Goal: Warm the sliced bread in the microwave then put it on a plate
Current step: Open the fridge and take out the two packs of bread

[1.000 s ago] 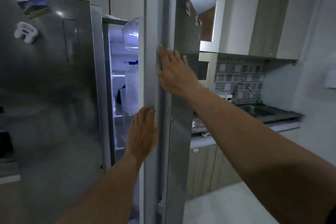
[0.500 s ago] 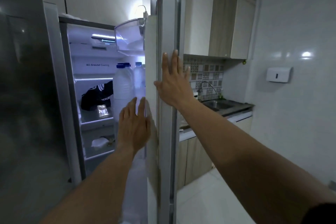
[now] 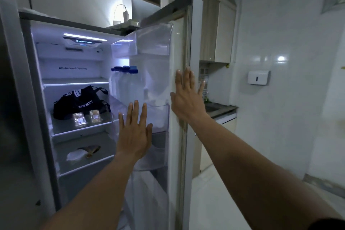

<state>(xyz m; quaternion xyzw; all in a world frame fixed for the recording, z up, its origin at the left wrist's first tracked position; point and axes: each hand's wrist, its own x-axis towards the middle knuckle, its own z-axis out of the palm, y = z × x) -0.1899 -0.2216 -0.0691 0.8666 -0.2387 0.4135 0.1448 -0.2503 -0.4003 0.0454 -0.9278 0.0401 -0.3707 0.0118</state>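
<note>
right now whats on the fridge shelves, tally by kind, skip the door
black bag: 1
small clear packets: 2
white and brown bundle: 1
total: 4

place: home kitchen | cues: open fridge [image 3: 72,61], sink [image 3: 212,107], wall cabinets [image 3: 223,31]

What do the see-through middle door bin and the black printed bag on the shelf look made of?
The see-through middle door bin looks like glossy clear plastic: what lies behind shows through and its rim catches light. The black printed bag seems matte fabric or plastic film; it slumps and creases, unclear which.
</note>
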